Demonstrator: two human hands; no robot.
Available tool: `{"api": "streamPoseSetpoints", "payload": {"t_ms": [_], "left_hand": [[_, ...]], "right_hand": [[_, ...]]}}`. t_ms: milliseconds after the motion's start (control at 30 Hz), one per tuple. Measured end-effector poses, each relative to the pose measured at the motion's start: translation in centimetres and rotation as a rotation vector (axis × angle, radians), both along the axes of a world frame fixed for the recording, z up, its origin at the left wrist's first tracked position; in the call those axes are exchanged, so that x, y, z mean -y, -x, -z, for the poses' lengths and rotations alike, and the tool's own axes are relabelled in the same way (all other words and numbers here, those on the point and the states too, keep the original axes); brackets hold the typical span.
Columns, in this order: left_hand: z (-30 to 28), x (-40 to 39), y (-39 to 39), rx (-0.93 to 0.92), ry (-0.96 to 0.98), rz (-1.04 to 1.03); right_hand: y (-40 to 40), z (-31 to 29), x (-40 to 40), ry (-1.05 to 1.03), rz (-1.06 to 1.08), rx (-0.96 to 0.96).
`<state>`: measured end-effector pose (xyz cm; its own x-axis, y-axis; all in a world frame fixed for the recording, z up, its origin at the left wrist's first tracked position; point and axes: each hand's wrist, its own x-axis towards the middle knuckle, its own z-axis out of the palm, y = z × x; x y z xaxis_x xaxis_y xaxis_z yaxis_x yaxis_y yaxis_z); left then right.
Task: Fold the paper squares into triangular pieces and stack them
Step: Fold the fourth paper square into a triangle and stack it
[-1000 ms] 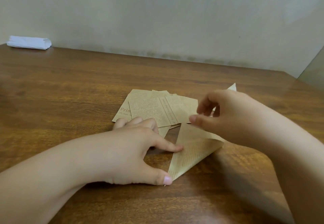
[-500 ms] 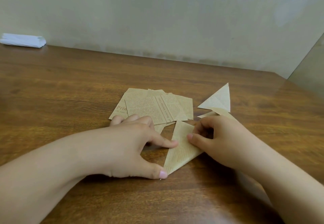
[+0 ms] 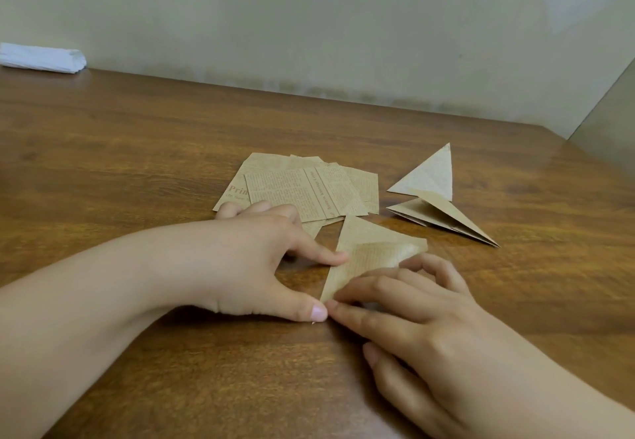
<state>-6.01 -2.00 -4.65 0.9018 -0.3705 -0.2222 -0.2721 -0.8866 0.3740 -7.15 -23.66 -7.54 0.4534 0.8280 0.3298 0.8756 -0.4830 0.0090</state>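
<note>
A folded triangle of brown newsprint paper [image 3: 369,253] lies on the wooden table [image 3: 137,170] between my hands. My left hand [image 3: 264,260] steadies its left edge with the straight index finger and the thumb tip at its lower corner. My right hand [image 3: 409,304] presses its straight fingers along the lower fold of the triangle. Behind them lies a loose pile of flat paper squares [image 3: 302,187]. To the right sit folded triangles [image 3: 433,198], one flat and others overlapping in front of it.
A white folded cloth or paper bundle [image 3: 41,58] lies at the table's far left against the pale wall. The table's right edge runs diagonally at the far right.
My right hand came down from above the paper, laid the flap flat, and slid toward the lower corner along the fold. The left hand stayed in place. The folded triangles came into sight.
</note>
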Motion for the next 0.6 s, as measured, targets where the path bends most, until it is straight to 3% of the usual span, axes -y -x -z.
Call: {"api": "streamPoseSetpoints", "payload": {"t_ms": [367,600], "left_hand": [[-0.2,0.1,0.0,-0.023,-0.016,-0.011],[0.0,0.0,-0.2,-0.038,-0.023,-0.011]], "right_hand": [[-0.5,-1.0,0.7,0.099,-0.043,0.022],[-1.7,-1.3,3.6,0.095,0.136,0.068]]}}
